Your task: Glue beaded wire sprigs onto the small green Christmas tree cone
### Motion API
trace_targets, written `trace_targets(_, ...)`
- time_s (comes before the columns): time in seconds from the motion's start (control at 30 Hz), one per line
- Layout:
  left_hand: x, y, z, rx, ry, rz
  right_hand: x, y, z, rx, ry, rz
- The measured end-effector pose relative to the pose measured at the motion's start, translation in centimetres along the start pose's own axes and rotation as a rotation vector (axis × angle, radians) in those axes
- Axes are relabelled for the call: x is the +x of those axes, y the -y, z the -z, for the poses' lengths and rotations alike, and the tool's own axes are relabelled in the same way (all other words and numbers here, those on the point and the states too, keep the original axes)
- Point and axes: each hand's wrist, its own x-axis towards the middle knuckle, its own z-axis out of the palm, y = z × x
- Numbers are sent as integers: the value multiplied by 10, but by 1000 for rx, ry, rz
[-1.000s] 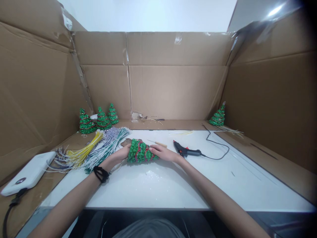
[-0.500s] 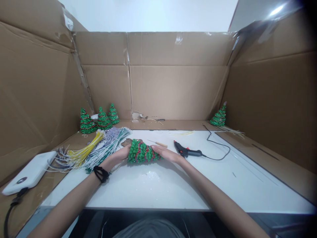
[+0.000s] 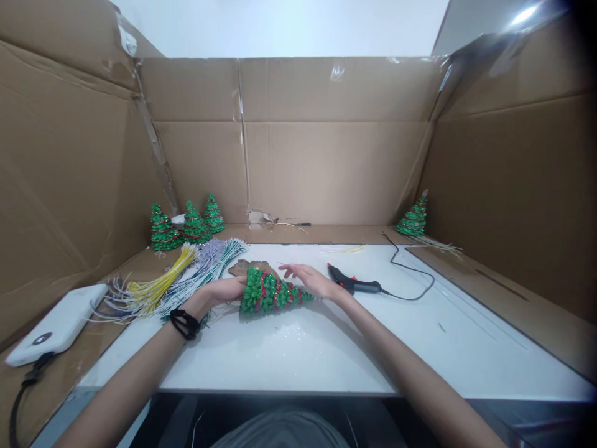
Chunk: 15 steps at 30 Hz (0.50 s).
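Nearest, grey cloth (image 3: 280, 430) shows below the front edge of the white table (image 3: 354, 354), with shiny specks (image 3: 285, 356) scattered on the tabletop. To the left, a white power bank (image 3: 56, 326) lies on cardboard with a black cord (image 3: 13, 404) plugged into its near end. The left hand (image 3: 227, 290), a black band (image 3: 185, 324) on its wrist, is closed on the wide base of a beaded green tree (image 3: 275, 294), its fingertips hidden; the tree lies on its side over the table, red garland winding around it, tip pointing right. The right hand (image 3: 308, 280) is raised by that tip with fingers apart and nothing visible in its grasp; whether it touches the tip cannot be told. Left of the hands, yellow (image 3: 165, 283), lilac (image 3: 205, 256) and green-and-white strands (image 3: 205, 280) lie in bundles. Just beyond the tree is a brown flat piece (image 3: 252, 265), and to the right a black glue gun (image 3: 364, 286) trails its cable (image 3: 422, 271). Farther back, three upright trees (image 3: 194, 225) stand at left and a single tree (image 3: 413, 218) at right, before the cardboard walls (image 3: 326, 168).
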Motion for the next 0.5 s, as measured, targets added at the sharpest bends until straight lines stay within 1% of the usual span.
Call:
trace_targets(0.07, -1, -1, 0, 32, 83, 90, 5, -10, 3, -226, -181, -75)
trace_targets(0.1, -1, -2, -1, 46, 109, 115, 7, -15, 3, -357, -246, -129)
trace_targets(0.13, -2, -2, -1, 55, 123, 122, 8, -19, 2, -485, -276, -181)
trace_targets(0.2, -3, -5, -2, 65, 144, 129, 11, -25, -2, -686, -264, -247)
trace_targets(0.27, -5, -7, -4, 48, 168, 129, 12, -25, -6, -805, -243, -251)
trace_targets(0.3, -6, -9, -5, 27, 182, 129, 13, -23, -7, -830, -242, -243)
trace_targets(0.37, -6, -11, -8, -36, 190, 128, 13, -19, -6, -791, -263, -228)
trace_targets(0.4, -6, -11, -10, -73, 182, 135, 13, -16, -3, -712, -282, -224)
trace_targets(0.47, -5, -11, -13, -131, 135, 143, 12, -12, 5, -422, -350, -214)
trace_targets(0.5, -3, -11, -14, -135, 79, 118, 12, -10, 9, -228, -395, -199)
